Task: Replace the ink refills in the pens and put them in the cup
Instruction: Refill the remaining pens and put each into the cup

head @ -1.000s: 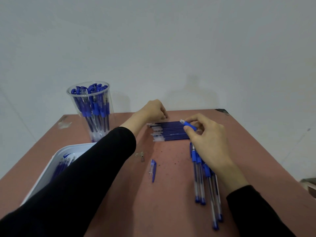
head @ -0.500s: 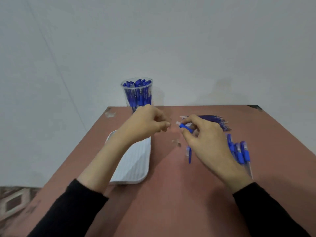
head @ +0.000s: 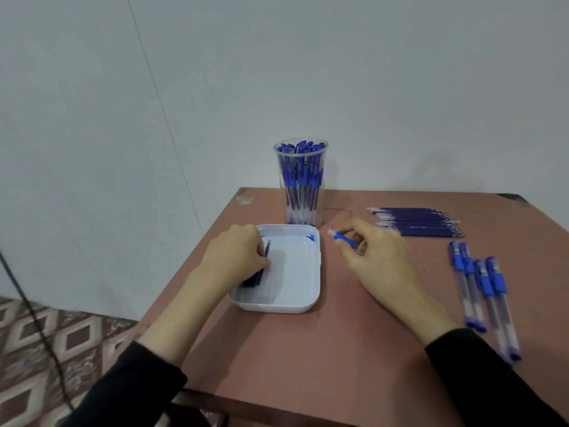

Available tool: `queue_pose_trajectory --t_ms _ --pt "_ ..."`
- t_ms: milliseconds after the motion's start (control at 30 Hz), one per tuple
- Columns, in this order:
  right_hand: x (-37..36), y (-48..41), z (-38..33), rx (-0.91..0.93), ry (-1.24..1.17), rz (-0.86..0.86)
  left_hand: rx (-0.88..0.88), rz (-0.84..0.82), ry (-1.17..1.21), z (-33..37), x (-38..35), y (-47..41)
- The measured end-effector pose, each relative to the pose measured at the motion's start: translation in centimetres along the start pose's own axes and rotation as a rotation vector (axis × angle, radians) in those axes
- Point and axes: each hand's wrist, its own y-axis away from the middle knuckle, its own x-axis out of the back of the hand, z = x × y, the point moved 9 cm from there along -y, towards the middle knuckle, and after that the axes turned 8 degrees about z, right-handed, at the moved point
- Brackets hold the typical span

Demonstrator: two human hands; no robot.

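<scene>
Pens [head: 303, 177] with blue caps stand packed upright in a clear plastic cup [head: 281, 186] at the far side of the reddish worktop [head: 308, 349]. Just in front of the cup lies a white tray [head: 277, 308], which holds a few dark blue used refills [head: 255, 278] near its left wall and a small blue piece [head: 311, 237] in its far right corner. The left grip [head: 238, 252] is lowered into the tray, fingers curled round one of these refills. The right grip [head: 378, 257], just right of the tray, pinches a pen barrel [head: 345, 238], its clear tip pointing left. A row of new refills [head: 415, 224] lies at the far right, and four capped pens [head: 496, 282] lie side by side nearer the right edge. Half a second earlier the left grip was raised beside the right one, clear of the tray; it has since moved left and down into the tray, while the right grip keeps its hold on the barrel.
</scene>
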Motion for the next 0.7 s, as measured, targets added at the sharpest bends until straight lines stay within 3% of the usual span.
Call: queue_pose_trajectory --t_ms 200,333,467,567,700 --pt "0.0 0.1 -0.2 0.018 0.005 0.004 0.006 0.037 -0.078 0.8 -0.1 0.0" --pt "0.2 -0.1 -0.2 0.013 -0.008 0.012 0.096 0.056 0.085 0.8 0.3 -0.1" --pt "0.8 -0.5 0.3 -0.024 -0.035 0.04 0.117 0.092 0.535 1.7 2.4 -0.1" --pt "2.1 -1.0 0.8 -0.037 -0.105 0.107 0.125 -0.046 1.076 4.2 2.4 0.1" --pt "4.4 -2.0 2.3 -0.096 -0.146 0.156 0.134 -0.106 1.429 7.7 1.5 -0.5"
